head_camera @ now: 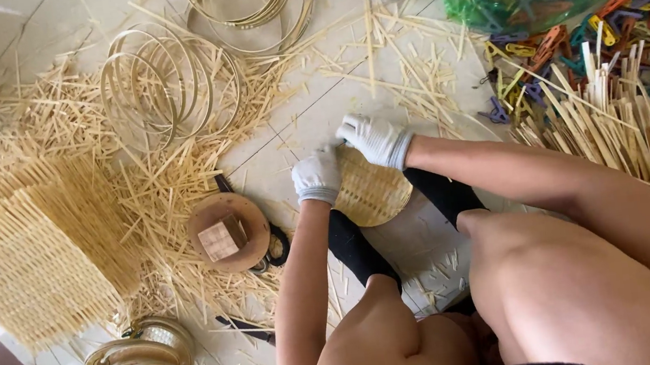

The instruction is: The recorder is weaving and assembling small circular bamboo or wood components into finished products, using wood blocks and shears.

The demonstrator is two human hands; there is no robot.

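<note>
- Woven bamboo disc (371, 193) sits on the floor between the person's shins, just ahead of the knees.
- Left hand (317, 175), white glove: fingers curled shut on the disc's near-left rim.
- Right hand (376, 140), white glove: pinching the top rim, fingers closed on the edge.
- Handling est.: light, thin, springy; weave looks brittle w/ sharp cut ends, so gloves make sense. Best held at the rim w/ both hands, not mid-weave, which likely flexes or splits.
- Around it: square woven mats (23, 249) stacked at left, bamboo hoops (167, 82) above, loose strips (620, 124) at right, coloured clips (570, 40) beyond, round wooden mould (229, 232) nearby.
</note>
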